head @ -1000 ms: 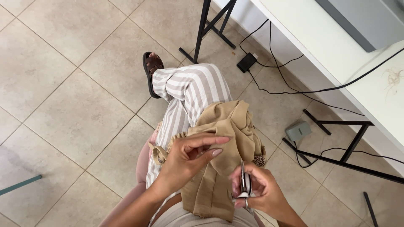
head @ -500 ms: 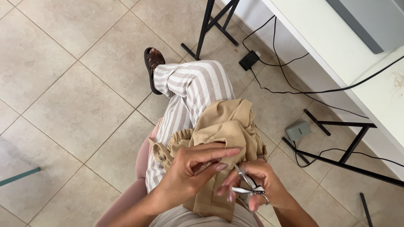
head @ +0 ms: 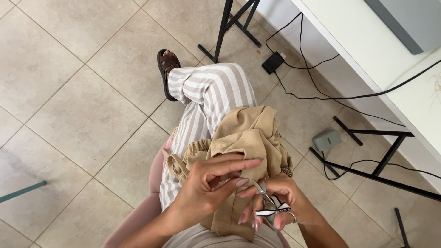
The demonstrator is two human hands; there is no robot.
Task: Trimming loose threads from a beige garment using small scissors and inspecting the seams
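1. The person sits over a floor (head: 69,105) of large beige tiles, one striped trouser leg (head: 209,98) crossed, a dark sandal (head: 166,73) on that foot.
2. Tan cloth (head: 248,138) is bunched in the lap, spilling over the knee.
3. Left hand (head: 206,188): fingers (head: 239,164) pressed together, pinching a fold of the cloth.
4. Right hand (head: 280,202): fingers curled round small snips (head: 268,202) with a black-and-white handle, blades pointing up at the pinched fold.
5. To the right, a white desk (head: 367,50) on black legs, with a grey box on top.
6. Black cables (head: 312,80) trail across the tiles beneath it, beside a black adapter (head: 273,62) and a grey pedal (head: 327,139).
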